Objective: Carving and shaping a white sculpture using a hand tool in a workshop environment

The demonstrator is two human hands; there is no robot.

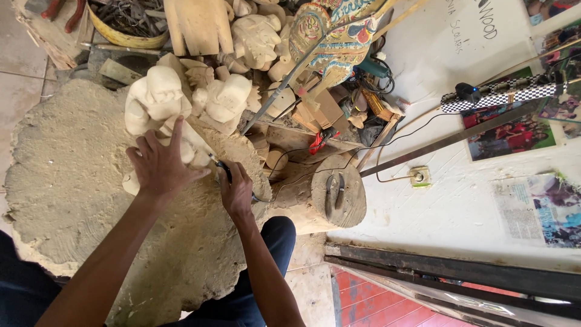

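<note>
Behind the work lies a heap of pale, unfinished wooden carvings [254, 36], and a yellow bowl full of dark metal tools [127, 24] sits at the far edge. A brightly painted flat puppet figure on a stick [336, 30] leans across the pile. To the side, a round log stump [339, 194] carries dark pliers [334, 191]. A checkered black-and-white strip [502, 94] lies against the white wall [448, 206].

You've got even, soft daylight, bright overall. The white wall [448, 200] at right runs near overexposed. Shadows are faint and short under your forearms. Focus is sharp at centre; wide-angle stretch bends the edges, and the lower left corner goes dark.
</note>
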